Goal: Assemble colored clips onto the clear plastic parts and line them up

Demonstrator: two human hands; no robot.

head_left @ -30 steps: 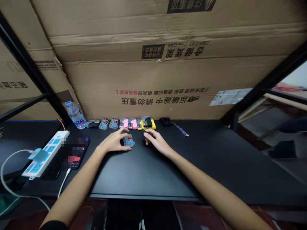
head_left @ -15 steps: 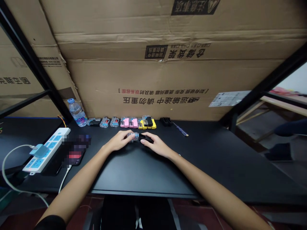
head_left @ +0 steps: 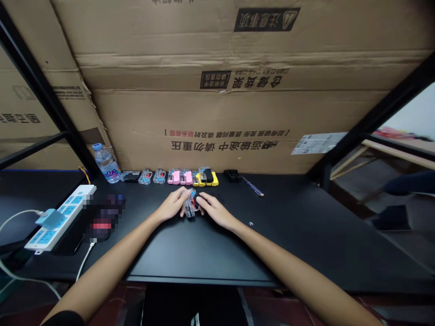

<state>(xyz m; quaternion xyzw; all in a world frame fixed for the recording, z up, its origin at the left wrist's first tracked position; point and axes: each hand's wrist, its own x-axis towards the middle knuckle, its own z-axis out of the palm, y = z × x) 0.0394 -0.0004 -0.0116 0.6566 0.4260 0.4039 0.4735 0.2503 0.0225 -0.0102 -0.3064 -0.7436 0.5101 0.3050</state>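
Observation:
My left hand (head_left: 174, 203) is closed around a small clear plastic gadget (head_left: 189, 206), with blue and red parts inside and a black end. It is tilted upright between my hands, above the black table (head_left: 190, 253). From the other side, my right hand (head_left: 215, 209) grips the gadget at its black part, fingers curled. My fingers hide some of it. Behind them stands a row of similar small gadgets: clear ones (head_left: 145, 176), pink ones (head_left: 174, 177) and yellow ones (head_left: 199, 178).
Black pieces (head_left: 232, 175) and a screwdriver (head_left: 253, 186) lie at the back right. A small white bit (head_left: 251, 223) is nearer. At left are a water bottle (head_left: 107, 164), a power strip (head_left: 64, 217) and a phone (head_left: 102, 226) on a cable. Cardboard (head_left: 190, 108) walls the back.
The gadget has turned from lying crosswise, with its black part to the right, to pointing toward me. My hands have drawn slightly closer together around it. The view has shifted slightly.

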